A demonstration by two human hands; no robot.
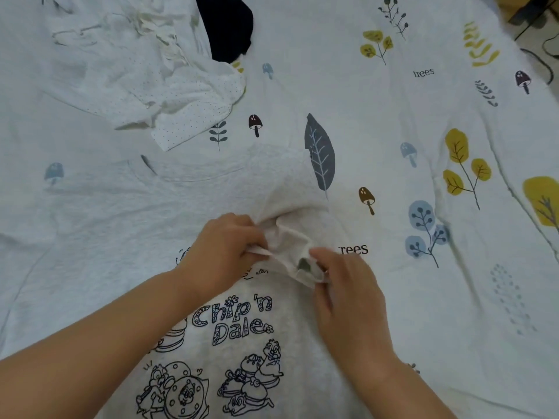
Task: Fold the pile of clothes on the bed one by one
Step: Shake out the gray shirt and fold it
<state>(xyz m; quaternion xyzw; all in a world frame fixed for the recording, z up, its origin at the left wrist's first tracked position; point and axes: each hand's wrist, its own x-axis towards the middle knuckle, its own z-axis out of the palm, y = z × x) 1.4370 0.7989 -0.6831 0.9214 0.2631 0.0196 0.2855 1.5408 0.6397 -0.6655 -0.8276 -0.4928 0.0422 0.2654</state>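
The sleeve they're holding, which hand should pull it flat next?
Probably the right hand. It pinches the cuff end of the sleeve, nearest the bare bedsheet on that side, so it could draw it outward. The left hand grips nearer the shirt body and suits holding it steady.

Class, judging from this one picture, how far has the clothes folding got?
No folded item shows. In hand: the left hand and right hand pinch a bunched part of the grey printed shirt. Left: the white dotted garment and a dark garment lie unfolded.
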